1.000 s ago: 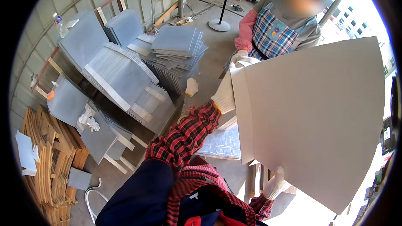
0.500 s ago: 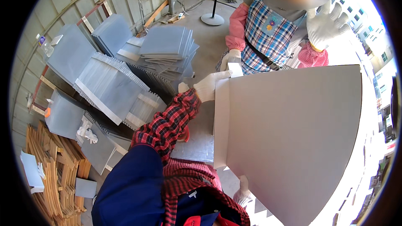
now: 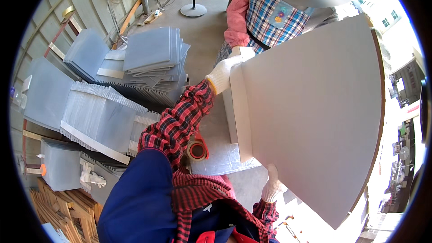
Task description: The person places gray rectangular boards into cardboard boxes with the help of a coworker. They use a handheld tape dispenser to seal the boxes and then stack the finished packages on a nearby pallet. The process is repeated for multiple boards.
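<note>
A large pale board with a brown right edge and a narrow folded strip along its left side is tilted up in front of me. My left hand, in a white knit glove, grips the strip near the far left corner. At the near edge, my gloved right hand has its thumb on the board's face; its other fingers are hidden beneath. A co-worker's gloved hand is close to my left one at the same corner. Left of the board, a red tape dispenser lies on a shiny covered surface.
Stacks of grey sheets and ribbed grey pieces stand at the left. Wooden frames are piled at the near left, with white gloves above them. Across the board stands a co-worker. A round stand base is behind.
The board has turned and tilted, its far right corner rising. My right hand has come further into view on its near edge. The co-worker's raised hand has dropped behind the board.
</note>
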Tool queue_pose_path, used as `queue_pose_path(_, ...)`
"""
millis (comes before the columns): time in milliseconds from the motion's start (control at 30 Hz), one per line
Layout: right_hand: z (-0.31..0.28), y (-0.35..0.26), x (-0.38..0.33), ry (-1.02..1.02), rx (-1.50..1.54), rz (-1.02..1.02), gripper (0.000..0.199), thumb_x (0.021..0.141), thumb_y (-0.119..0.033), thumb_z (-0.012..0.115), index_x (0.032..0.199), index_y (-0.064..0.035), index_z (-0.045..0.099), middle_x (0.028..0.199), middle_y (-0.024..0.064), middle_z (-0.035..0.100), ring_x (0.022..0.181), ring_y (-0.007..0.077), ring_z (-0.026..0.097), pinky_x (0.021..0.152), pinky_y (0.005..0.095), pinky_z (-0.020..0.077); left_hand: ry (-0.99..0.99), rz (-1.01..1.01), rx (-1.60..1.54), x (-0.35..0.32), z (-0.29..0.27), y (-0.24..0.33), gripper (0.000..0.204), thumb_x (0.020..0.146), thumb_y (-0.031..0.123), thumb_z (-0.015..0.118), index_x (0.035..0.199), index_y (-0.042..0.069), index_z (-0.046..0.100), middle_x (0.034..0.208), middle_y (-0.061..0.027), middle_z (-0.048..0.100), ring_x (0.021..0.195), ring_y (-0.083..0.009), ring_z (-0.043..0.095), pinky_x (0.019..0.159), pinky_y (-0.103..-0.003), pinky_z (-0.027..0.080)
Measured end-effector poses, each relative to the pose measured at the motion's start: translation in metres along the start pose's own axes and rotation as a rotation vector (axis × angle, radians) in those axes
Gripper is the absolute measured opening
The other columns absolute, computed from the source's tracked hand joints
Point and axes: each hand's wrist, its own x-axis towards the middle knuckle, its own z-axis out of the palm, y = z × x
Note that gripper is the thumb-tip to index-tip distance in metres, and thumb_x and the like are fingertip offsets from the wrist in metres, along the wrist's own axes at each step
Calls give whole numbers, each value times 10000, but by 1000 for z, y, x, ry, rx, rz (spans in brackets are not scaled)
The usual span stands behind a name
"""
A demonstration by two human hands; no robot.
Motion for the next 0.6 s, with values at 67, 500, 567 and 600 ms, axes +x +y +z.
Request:
queue_pose_path(67, 6, -32, 2, -64, -111, 20, 305, 813, -145, 762, 1070, 7, 700, 1055, 77, 708, 961, 205, 651, 825, 336, 522, -100, 193, 227, 13, -19, 4, 334, 1015, 271, 569, 1243, 40, 647, 1141, -51, 693, 1000, -151, 668, 864, -335, 527)
queue_pose_path(500, 48, -63, 29, -116, 34, -436, 424, 821, -351, 778, 1135, -74, 713, 1114, 94, 713, 993, 285, 667, 864, 420, 517, 301, 421, 1184, 46, -30, 25, 352, 919, 175, 579, 1223, 26, 673, 1057, -64, 717, 967, -158, 654, 884, -283, 486)
queue_pose_path(567, 43, -82, 28, -183, -78, -485, 413, 822, -346, 778, 1128, -76, 717, 1126, 88, 709, 1002, 282, 664, 863, 426, 511, 398, 601, 1331, 43, -44, 25, 331, 918, 235, 562, 1185, 89, 691, 1141, -153, 719, 1054, -301, 688, 922, -378, 507)
queue_pose_path(600, 53, -85, 27, -98, -84, -515, 357, 754, -298, 820, 1001, -52, 744, 961, 92, 726, 854, 276, 677, 777, 408, 523, 376, 712, 1387, 47, -76, 33, 344, 920, 231, 562, 1210, 88, 681, 1181, -158, 705, 1065, -312, 683, 937, -389, 508)
